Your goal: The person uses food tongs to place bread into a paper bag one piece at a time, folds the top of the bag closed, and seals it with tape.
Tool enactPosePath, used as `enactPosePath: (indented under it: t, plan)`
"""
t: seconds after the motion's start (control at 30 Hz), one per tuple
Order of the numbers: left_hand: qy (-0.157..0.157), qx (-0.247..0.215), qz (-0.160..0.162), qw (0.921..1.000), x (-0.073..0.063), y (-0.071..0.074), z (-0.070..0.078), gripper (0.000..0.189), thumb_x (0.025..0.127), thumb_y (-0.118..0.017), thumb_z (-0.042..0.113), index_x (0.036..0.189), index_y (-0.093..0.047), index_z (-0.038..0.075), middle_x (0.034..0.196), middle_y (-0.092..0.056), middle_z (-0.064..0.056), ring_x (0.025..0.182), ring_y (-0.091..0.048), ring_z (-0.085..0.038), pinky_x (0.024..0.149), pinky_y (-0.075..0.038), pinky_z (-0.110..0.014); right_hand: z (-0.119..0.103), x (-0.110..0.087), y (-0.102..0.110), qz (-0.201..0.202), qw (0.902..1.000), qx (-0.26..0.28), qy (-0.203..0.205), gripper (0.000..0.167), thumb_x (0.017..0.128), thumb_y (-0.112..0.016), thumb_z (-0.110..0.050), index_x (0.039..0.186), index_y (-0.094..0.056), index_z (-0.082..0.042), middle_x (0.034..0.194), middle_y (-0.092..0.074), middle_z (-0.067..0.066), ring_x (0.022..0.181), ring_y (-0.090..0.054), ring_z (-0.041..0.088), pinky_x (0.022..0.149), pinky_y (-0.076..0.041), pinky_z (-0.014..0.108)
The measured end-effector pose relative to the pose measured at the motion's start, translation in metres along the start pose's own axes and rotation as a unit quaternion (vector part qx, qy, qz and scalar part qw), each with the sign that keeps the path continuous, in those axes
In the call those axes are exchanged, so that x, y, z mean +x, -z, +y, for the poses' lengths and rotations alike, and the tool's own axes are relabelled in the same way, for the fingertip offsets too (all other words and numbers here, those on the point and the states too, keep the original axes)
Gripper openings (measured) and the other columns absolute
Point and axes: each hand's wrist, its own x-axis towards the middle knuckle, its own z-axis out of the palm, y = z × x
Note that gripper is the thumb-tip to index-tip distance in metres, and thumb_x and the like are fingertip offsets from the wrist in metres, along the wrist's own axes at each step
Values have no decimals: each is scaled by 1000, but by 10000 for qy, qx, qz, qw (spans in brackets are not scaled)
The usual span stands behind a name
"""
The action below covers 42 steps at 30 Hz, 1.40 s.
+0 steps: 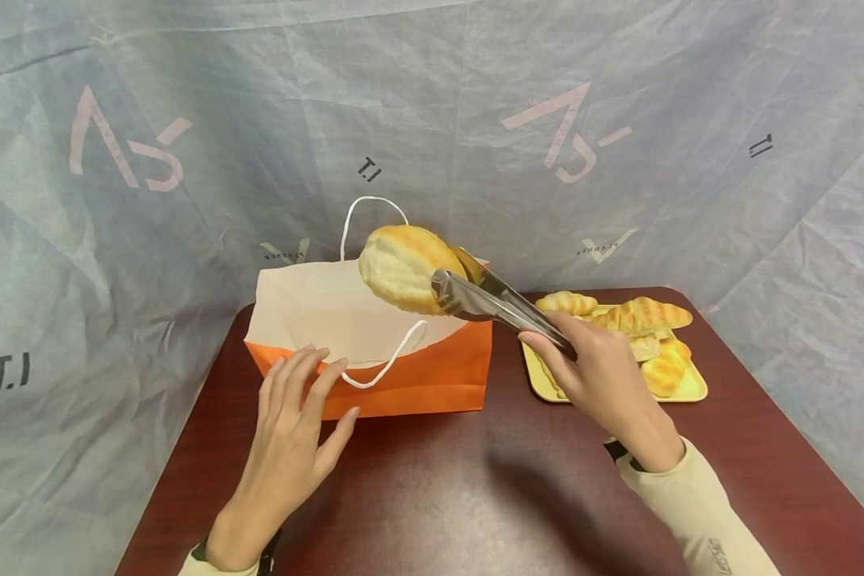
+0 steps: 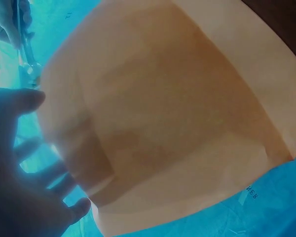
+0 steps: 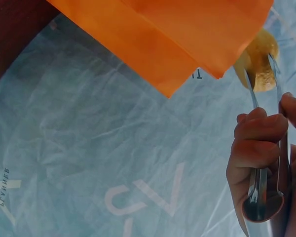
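Observation:
My right hand (image 1: 605, 376) grips metal tongs (image 1: 507, 308), fingers wrapped around the arms in the right wrist view. Between the tong tips hangs a round golden bread roll (image 1: 403, 268), held above the mouth of an orange paper bag (image 1: 432, 372). The bag stands upright with its pale inside showing and white cord handles (image 1: 396, 360) at front and back. My left hand (image 1: 288, 432) is at the bag's front left rim, fingers spread and loosely bent, the fingertips at the paper edge. In the left wrist view the bag's inner wall (image 2: 153, 98) fills the middle.
A yellow tray (image 1: 547, 390) with several breads, among them a long ridged loaf (image 1: 644, 315), sits right of the bag. All stand on a dark red-brown table (image 1: 432, 488). Grey printed cloth (image 1: 446, 120) hangs behind and at both sides.

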Motion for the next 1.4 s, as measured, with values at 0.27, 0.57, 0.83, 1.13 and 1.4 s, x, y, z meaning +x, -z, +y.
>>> enactPosePath:
  t: [0.27, 0.57, 0.83, 1.13, 1.4]
  plan:
    - [-10, 44, 6, 10000, 2, 0, 1, 51, 101, -52, 41, 136, -55, 4, 135, -52, -22, 129, -44, -43, 112, -24, -58, 1, -1, -6, -115, 9999, -55, -56, 23, 89, -74, -25, 107, -67, -12, 75, -58, -6, 60, -50, 10, 54, -44, 30]
    - [-46, 89, -2, 10000, 4, 0, 1, 50, 101, -51, 40, 135, -55, 4, 136, -52, -22, 129, -43, -43, 112, -24, -58, 0, -2, -8, -155, 9998, -65, -102, 23, 91, -73, -28, 107, -68, -12, 71, -56, -6, 59, -49, 12, 54, -42, 30]
    - [-61, 84, -72, 9999, 6, -2, 3, 46, 101, -50, 37, 132, -56, 4, 133, -53, -21, 129, -43, -43, 111, -23, -62, 3, -7, -9, -52, 9997, 150, -203, 26, 89, -75, -25, 110, -69, -11, 79, -64, -5, 62, -54, 11, 57, -45, 31]
    - [-63, 120, -37, 9999, 7, -3, 3, 42, 101, -50, 35, 127, -58, 4, 128, -55, -21, 126, -45, -43, 110, -23, -61, 9, -17, -7, -15, 9992, 165, -359, 28, 88, -76, -23, 112, -70, -11, 82, -68, -5, 65, -57, 9, 61, -45, 28]
    - [16, 19, -68, 10000, 6, -5, 4, 42, 101, -50, 36, 126, -58, 2, 128, -56, -20, 128, -46, -40, 110, -22, -62, 17, -28, 2, 108, 9985, -14, -543, 29, 87, -76, -18, 113, -68, -9, 75, -60, -3, 62, -51, 10, 57, -40, 25]
